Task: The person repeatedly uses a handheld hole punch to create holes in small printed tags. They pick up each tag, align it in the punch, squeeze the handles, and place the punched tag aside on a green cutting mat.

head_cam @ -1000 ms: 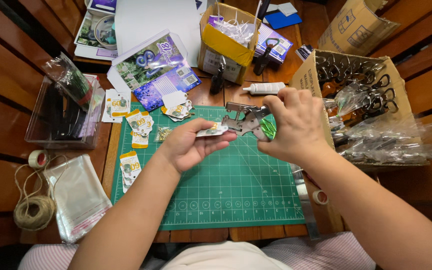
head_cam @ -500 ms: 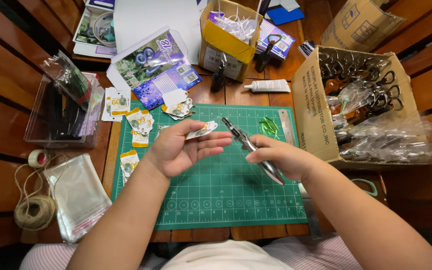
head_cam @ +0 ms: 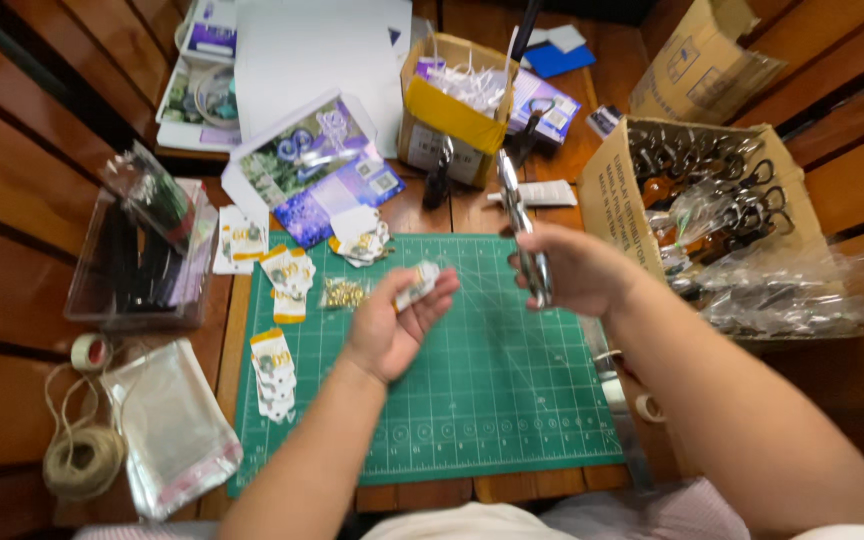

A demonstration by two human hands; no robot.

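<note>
Hands are raised over a green cutting mat [head_cam: 472, 400]. A small card tag [head_cam: 417, 285] is pinched in the fingertips of the left hand [head_cam: 392, 325], fingers curled narrow. Metal pliers [head_cam: 522, 225] are gripped in the closed right hand [head_cam: 577, 275], tip pointed away (jaw state cannot be told). Brass eyelets [head_cam: 342, 293] and loose tags [head_cam: 272, 370] lie on the mat. Farther off, a cardboard box of clasps [head_cam: 612, 200] and a yellow box [head_cam: 452, 110] are seen.
</note>
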